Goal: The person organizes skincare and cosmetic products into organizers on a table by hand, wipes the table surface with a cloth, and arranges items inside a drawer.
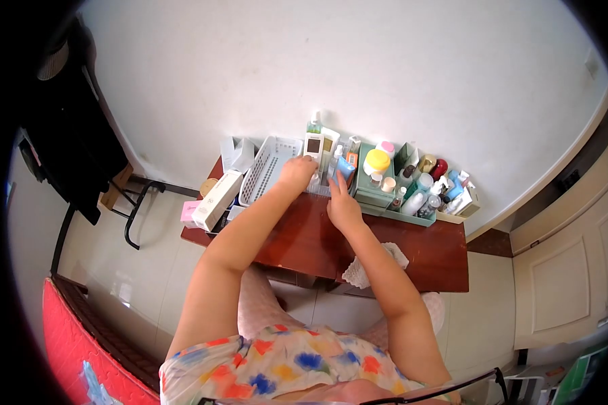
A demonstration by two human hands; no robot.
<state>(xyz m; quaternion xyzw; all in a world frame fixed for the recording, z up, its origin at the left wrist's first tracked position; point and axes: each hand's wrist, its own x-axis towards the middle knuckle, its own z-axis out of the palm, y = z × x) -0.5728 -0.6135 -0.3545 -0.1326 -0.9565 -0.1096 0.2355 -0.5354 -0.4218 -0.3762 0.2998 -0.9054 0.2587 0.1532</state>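
Note:
My left hand (298, 173) is at the right side of a white slotted basket (267, 169), its fingers bent among upright bottles; whatever they hold is too small to make out. Just right of it, my right hand (343, 206) reaches to a group of tubes and bottles, with two fingers stretched out and apart beside a blue tube (346, 167). Behind the hands stand a green-tinted bottle (314, 127) and a white pack with a dark square (313, 146). A green organizer (373, 196) holding a yellow-lidded jar (377, 160) is to the right.
More bottles fill a box at the right of the red-brown table (425, 253). A crumpled cloth (378, 263) lies near its front edge. White boxes (217, 200) and a pink box (190, 213) are at the left end. The wall (385, 67) rises behind.

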